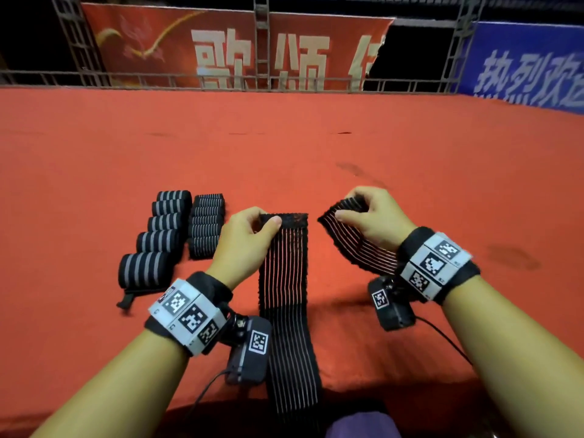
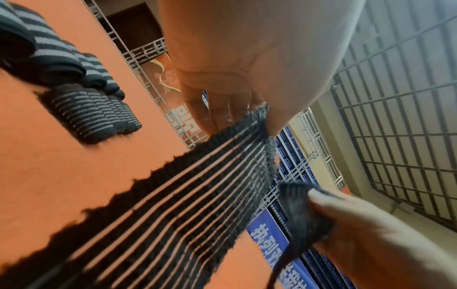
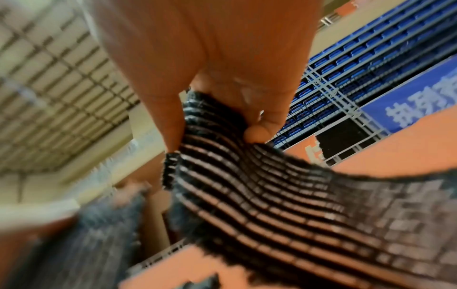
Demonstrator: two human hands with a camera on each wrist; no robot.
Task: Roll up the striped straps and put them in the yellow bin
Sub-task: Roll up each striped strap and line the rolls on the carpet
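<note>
A black strap with thin pale stripes lies flat on the red table and hangs over its near edge. My left hand pinches the strap's far end between thumb and fingers; in the left wrist view, the left hand lifts that end of the strap. My right hand pinches the bunched end of another stretch of thin-striped strap, which runs back under my right wrist. The blurred right wrist view shows the right hand gripping this strap. Whether both stretches are one strap I cannot tell. No yellow bin is in view.
Left of my left hand, rolled straps stand in two columns: wide-striped rolls and thin-striped rolls, also seen as rolls. The red table stretches far ahead to a metal truss rail with banners behind.
</note>
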